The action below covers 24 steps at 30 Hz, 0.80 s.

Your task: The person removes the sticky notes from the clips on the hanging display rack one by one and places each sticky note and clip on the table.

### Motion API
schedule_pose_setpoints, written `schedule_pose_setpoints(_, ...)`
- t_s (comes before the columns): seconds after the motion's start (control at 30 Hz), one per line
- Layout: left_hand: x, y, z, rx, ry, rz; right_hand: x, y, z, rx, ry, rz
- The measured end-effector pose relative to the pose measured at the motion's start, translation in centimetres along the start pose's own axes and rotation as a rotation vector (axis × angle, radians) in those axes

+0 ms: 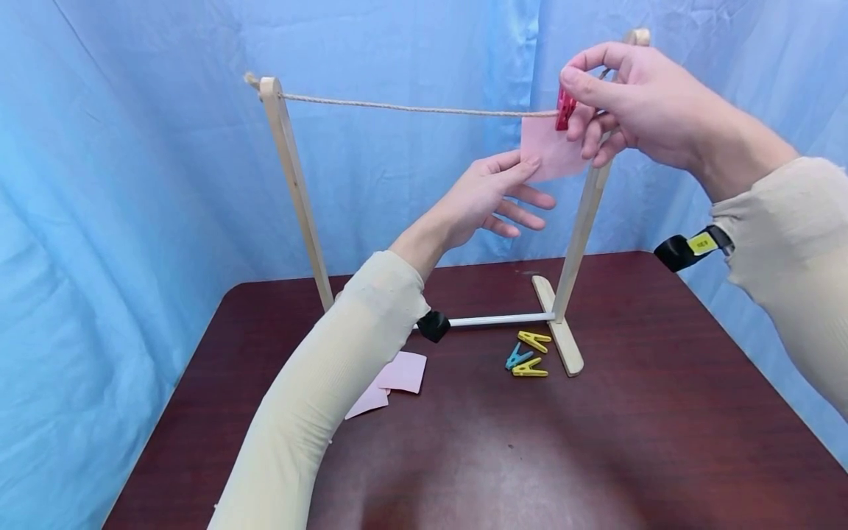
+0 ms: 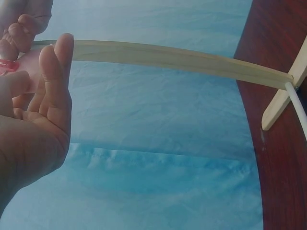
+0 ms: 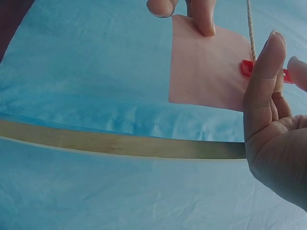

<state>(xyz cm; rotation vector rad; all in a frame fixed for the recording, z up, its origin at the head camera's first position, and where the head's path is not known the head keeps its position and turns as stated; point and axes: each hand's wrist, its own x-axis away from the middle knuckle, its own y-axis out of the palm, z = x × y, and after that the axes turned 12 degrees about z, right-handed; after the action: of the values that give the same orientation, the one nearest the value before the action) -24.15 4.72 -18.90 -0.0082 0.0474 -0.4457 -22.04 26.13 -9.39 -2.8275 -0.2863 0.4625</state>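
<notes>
A pink square of paper (image 1: 559,153) hangs at the twine line (image 1: 411,109), near the right post. My left hand (image 1: 486,193) pinches its lower left edge between thumb and index finger, with the other fingers spread. A red clothespin (image 1: 565,110) sits on the line at the paper's top edge. With thumb and fingertips, my right hand (image 1: 652,107) pinches the upper end of that clothespin. The right wrist view shows the paper (image 3: 206,67) nearly flat and the clothespin (image 3: 247,68) at its edge, partly behind the right fingers.
Two yellow clothespins (image 1: 531,368) and a blue clothespin (image 1: 518,357) lie by the stand's right foot (image 1: 564,346). More pink papers (image 1: 404,372) lie on the dark red table (image 1: 464,456), partly behind the left sleeve. Wooden posts (image 1: 298,191) and a white crossbar (image 1: 497,320) form the stand.
</notes>
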Motion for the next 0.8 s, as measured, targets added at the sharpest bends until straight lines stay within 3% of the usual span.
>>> schedule_pose_setpoints(0.37, 0.1, 0.1, -0.3, -0.014, -0.005, -0.009, 0.4, 0.2, 0.8, -0.021, -0.059, 0.012)
schedule_pose_setpoints(0.67, -0.1, 0.4, -0.2, -0.017, 0.000, -0.019, 1.0, 0.7, 2.0, -0.271, -0.178, 0.061)
schedule_pose_setpoints(0.8, 0.3, 0.1, -0.3, -0.014, 0.004, -0.008, 0.9, 1.4, 2.9, -0.439, -0.209, 0.040)
